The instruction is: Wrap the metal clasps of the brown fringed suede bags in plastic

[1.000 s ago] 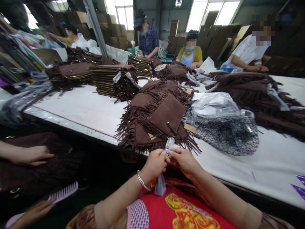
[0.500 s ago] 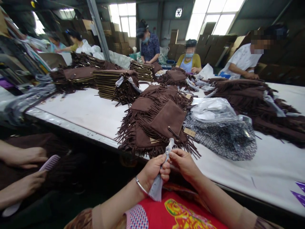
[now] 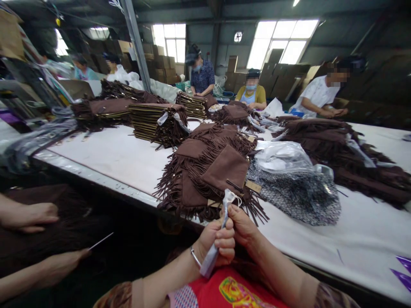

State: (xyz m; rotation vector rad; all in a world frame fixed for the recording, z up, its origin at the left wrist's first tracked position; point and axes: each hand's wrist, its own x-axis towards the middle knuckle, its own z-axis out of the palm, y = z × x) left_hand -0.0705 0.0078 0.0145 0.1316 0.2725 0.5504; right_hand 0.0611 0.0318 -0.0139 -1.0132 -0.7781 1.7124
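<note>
Translucent grey plastic wrap point(image 3: 227, 204), narrow and creased, a thin white cord point(image 3: 239, 199) looping at its upper end; what it covers cannot be told. Half a second ago its tail flared wider below the left hand point(image 3: 221, 240); now it appears slimmer, judged as gathered tighter. Left fist clamped round it; right hand point(image 3: 244, 225) pinching its upper part. Held at the near edge of the table point(image 3: 105, 147), before piled fringed brown bags point(image 3: 195, 192).
</note>
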